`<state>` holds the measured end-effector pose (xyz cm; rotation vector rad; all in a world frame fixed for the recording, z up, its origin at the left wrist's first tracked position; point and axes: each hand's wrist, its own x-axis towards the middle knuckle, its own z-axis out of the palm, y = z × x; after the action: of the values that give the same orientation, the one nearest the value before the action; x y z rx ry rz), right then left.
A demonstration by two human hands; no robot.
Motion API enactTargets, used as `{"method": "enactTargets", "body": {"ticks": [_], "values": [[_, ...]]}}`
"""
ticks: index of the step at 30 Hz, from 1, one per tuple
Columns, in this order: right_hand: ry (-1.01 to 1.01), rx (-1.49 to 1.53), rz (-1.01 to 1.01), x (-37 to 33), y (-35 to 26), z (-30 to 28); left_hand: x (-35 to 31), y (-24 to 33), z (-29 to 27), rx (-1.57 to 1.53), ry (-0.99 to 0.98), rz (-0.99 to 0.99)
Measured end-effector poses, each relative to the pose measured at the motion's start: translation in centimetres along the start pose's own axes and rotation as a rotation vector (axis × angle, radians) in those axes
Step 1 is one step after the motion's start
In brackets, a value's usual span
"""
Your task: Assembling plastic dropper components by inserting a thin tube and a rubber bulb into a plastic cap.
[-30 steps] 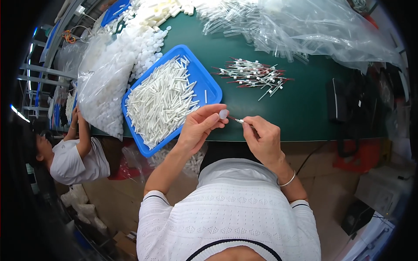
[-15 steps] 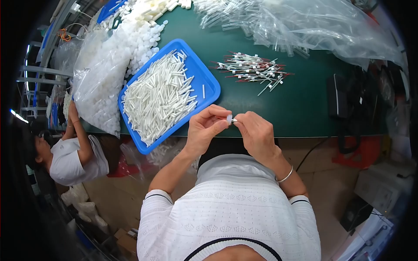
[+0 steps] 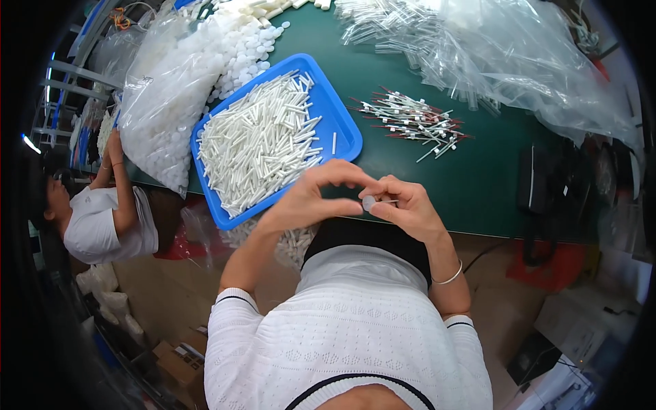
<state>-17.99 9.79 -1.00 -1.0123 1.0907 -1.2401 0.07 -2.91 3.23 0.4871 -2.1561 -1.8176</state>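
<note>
In front of my waist, at the table's near edge, my right hand [image 3: 412,210] pinches a small white round cap [image 3: 369,203] with a thin pale stem running back between its fingers. The cap's flat face is turned toward my left hand [image 3: 311,197]. That hand is curved in a wide C, thumb and fingers apart. Its thumb tip lies right at the cap's edge, and its fingertips reach over to the right fingers; I cannot tell whether the thumb presses on the cap. Beyond my hands lies a pile of thin rods with white pieces and red ends [image 3: 417,119].
A blue tray [image 3: 348,137] heaped with short white tubes [image 3: 260,140] sits on the green table [image 3: 478,184]. Left of it lies a clear bag of white round caps [image 3: 167,89]. Clear tubes in plastic [image 3: 471,48] fill the far right. Another person [image 3: 113,212] works at the left.
The cap has turned its flat face toward the left and now sits in my right fingers. My left fingers have opened from their pinch and spread. The whole view has shifted slightly.
</note>
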Motion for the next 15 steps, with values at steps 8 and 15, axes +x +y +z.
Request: {"method": "enactTargets", "body": {"ticks": [8,15], "values": [[0.127,0.180,-0.103,0.4,-0.4,0.7,3.2,-4.7,-3.5,1.079,0.421,0.088],[0.420,0.309,-0.363,1.3,-0.9,0.6,2.0,-2.2,-1.8,0.493,0.342,0.009]]}}
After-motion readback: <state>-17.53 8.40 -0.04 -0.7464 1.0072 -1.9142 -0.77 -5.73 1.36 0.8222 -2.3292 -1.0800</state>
